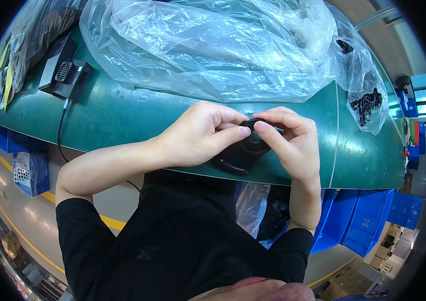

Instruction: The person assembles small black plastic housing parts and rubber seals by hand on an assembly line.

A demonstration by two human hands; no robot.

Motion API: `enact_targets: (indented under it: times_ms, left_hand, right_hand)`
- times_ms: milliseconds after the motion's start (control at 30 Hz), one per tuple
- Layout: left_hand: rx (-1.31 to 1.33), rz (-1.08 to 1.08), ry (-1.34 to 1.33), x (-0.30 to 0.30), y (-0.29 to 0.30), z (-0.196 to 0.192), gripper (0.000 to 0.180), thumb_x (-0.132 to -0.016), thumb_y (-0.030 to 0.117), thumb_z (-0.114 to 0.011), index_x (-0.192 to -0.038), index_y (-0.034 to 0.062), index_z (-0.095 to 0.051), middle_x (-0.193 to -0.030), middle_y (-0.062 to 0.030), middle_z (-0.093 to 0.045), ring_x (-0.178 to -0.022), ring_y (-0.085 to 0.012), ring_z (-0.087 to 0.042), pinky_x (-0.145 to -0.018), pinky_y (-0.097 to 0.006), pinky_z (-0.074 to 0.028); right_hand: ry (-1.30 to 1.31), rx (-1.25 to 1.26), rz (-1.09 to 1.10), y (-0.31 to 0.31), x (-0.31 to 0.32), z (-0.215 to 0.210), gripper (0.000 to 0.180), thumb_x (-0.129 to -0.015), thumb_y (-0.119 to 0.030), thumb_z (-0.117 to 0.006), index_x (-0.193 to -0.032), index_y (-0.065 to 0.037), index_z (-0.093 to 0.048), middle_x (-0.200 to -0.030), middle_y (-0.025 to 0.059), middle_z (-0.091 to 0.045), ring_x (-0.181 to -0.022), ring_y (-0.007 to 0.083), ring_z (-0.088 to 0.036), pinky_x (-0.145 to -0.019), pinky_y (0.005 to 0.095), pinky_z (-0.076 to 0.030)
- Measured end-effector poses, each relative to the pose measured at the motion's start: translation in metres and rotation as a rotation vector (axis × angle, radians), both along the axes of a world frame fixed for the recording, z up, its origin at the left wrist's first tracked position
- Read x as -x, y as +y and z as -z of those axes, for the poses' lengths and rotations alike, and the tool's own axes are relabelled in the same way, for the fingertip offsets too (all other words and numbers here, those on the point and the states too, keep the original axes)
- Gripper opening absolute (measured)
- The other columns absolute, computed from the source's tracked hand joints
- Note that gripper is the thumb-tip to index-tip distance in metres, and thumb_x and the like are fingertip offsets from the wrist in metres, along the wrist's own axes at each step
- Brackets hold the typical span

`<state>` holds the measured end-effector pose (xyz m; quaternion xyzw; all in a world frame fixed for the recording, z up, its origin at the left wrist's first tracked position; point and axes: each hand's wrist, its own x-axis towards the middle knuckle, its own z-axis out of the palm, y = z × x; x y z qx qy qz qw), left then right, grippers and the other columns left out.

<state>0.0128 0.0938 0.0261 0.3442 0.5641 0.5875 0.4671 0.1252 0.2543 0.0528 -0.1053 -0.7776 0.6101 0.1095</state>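
At the front edge of the green table, both my hands work on a black plastic part (239, 159) with a rounded, glossy base and a ring-shaped upper end. My left hand (195, 134) pinches the upper end from the left between thumb and fingers. From the right, my right hand (296, 143) grips the same end, its thumb close to the left thumb. A thin black rim (253, 121) shows between the fingertips. Whether that rim is a separate ring cannot be made out. My fingers hide much of the upper end.
Large clear plastic bags (213, 50) cover the back of the green table (127, 113). A smaller bag with black pieces (368, 106) lies at the right. At the left stands a black vented device (66, 72) with a cable (60, 131). Blue bins (366, 220) sit below the table edge.
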Motion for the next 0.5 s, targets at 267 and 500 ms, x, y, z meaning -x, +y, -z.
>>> enact_targets:
  times_ms: [267,500]
  left_hand:
    - [0.029,-0.004,0.100,-0.0001,-0.0008,-0.0053,0.023,-0.090,0.012,-0.055,-0.106,-0.0040,-0.062,-0.075,0.0032,-0.058,-0.068,-0.0015,-0.046,-0.058,-0.019,-0.039]
    - [0.073,0.026,-0.028,0.0028,0.0001,-0.0043,0.026,-0.091,0.017,-0.054,-0.108,-0.0016,-0.061,-0.078,0.0024,-0.059,-0.065,-0.0024,-0.047,-0.057,-0.019,-0.040]
  right_hand:
    - [-0.016,0.057,0.017,-0.0036,-0.0011,0.0029,0.011,-0.077,-0.003,-0.067,-0.087,0.003,-0.067,-0.078,0.0064,-0.062,-0.070,0.0083,-0.057,-0.059,0.0193,-0.042]
    - [-0.080,0.043,0.051,-0.0035,0.0002,0.0029,0.016,-0.076,-0.003,-0.067,-0.091,0.003,-0.066,-0.080,0.0061,-0.062,-0.067,0.0081,-0.056,-0.060,0.0191,-0.042]
